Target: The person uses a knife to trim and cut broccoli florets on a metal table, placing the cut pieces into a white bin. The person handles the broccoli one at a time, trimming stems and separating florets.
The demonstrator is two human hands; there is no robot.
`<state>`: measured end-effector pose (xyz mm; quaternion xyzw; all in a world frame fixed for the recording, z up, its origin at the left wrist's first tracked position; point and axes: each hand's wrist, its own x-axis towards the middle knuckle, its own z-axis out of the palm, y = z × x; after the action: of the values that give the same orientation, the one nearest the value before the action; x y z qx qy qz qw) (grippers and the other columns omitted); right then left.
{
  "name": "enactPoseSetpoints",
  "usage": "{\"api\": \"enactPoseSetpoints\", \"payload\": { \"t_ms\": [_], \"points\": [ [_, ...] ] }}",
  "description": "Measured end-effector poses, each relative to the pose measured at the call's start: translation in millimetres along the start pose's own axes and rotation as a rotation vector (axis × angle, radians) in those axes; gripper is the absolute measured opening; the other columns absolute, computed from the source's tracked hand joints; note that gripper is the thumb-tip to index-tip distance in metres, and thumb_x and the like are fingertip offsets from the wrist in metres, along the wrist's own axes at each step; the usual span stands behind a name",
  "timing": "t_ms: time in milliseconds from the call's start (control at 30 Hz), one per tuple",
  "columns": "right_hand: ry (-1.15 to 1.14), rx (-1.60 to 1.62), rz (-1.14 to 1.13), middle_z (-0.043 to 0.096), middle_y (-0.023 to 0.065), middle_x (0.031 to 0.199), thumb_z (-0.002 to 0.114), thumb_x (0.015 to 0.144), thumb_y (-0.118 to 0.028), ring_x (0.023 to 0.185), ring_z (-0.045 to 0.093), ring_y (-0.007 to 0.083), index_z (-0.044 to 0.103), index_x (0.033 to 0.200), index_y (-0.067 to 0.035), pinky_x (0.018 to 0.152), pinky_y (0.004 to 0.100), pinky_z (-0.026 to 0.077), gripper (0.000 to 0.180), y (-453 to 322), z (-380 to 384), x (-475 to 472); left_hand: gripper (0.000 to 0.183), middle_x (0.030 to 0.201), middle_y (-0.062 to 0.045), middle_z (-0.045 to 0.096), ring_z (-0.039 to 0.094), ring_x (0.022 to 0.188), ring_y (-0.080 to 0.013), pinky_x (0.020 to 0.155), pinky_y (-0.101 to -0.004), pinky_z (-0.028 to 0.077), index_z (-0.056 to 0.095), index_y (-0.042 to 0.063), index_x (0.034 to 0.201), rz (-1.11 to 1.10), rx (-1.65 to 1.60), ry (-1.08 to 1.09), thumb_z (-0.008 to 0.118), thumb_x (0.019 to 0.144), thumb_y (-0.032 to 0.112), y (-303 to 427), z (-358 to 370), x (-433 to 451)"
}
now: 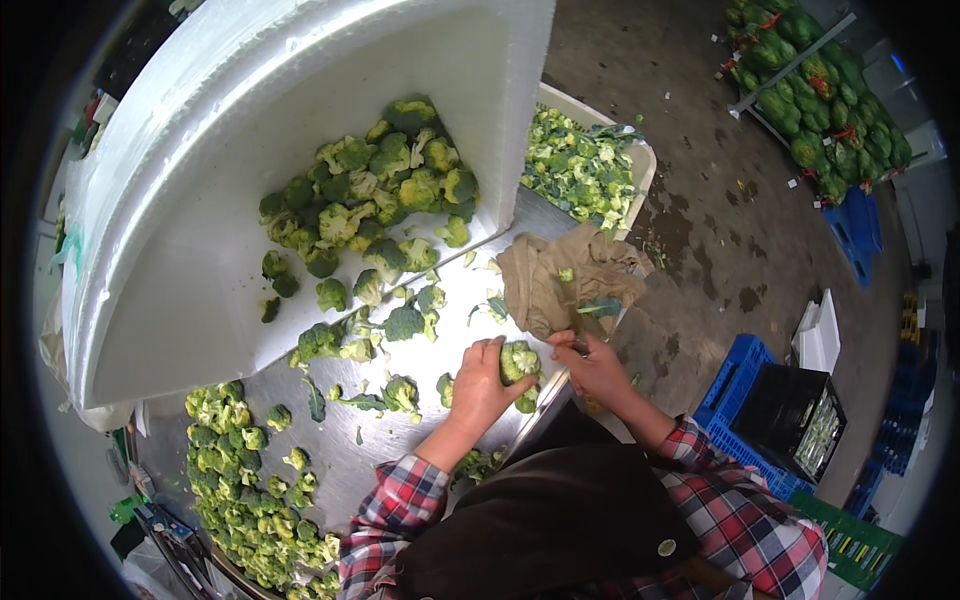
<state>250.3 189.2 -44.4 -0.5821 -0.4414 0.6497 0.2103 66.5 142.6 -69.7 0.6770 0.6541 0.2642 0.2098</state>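
On the stainless steel table (285,435), my left hand (480,379) holds a piece of broccoli (519,361) near the front edge. Just to the right, my right hand (596,367) is closed on a knife, whose blurred blade (574,311) points away over a crumpled brown cloth (536,277). Cut florets and leaf scraps lie around my left hand, among them a floret (400,394). A white foam box (225,300) lies tipped on its side behind them, with broccoli pieces (390,161) inside.
A heap of florets (240,480) covers the table's left part. Behind the cloth stands a pale crate (643,169) of trimmings. On the floor at the right are a blue crate (739,442), a black crate (780,412) and netted green vegetables (825,97) on a rack.
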Motion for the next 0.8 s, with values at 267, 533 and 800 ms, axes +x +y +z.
{"api": "enactPoseSetpoints", "payload": {
  "t_ms": [267,533,800],
  "points": [
    [-0.336,0.075,-0.089,0.054,-0.0027,0.066,0.052,0.090,-0.020,0.044,0.042,0.0028,0.055,0.117,-0.007,0.040,0.0191,0.035,0.030,-12.1,26.4,-20.4,0.049,0.111,-0.006,0.057,0.056,0.095,-0.0113,0.084,-0.0241,0.046,0.045,-0.001,0.127,-0.596,-1.379,0.023,0.062,0.081,-0.003,3.7,-14.6,-35.8],
    [-0.552,-0.436,-0.563,0.062,0.0198,0.090,0.051,0.089,-0.016,0.081,0.063,0.0325,0.038,0.134,-0.010,0.074,0.0360,0.048,0.047,-39.0,71.5,-39.5,0.055,0.119,-0.014,0.053,0.055,0.106,-0.0241,0.094,-0.0372,0.045,0.035,0.000,0.133,-0.550,-1.896,0.385,0.058,0.089,0.024,13.4,-70.1,-80.2],
    [-0.827,-0.587,-0.566,0.061,0.0116,0.077,0.046,0.089,-0.012,0.073,0.063,0.0247,0.016,0.143,-0.014,0.069,0.0351,0.047,0.062,-47.2,104.1,-53.9,0.065,0.118,-0.012,0.055,0.057,0.103,-0.0187,0.090,-0.0312,0.046,0.038,-0.004,0.130,-0.421,-1.628,0.500,0.069,0.080,0.025,-0.6,-87.8,-121.4]
  ]
}}
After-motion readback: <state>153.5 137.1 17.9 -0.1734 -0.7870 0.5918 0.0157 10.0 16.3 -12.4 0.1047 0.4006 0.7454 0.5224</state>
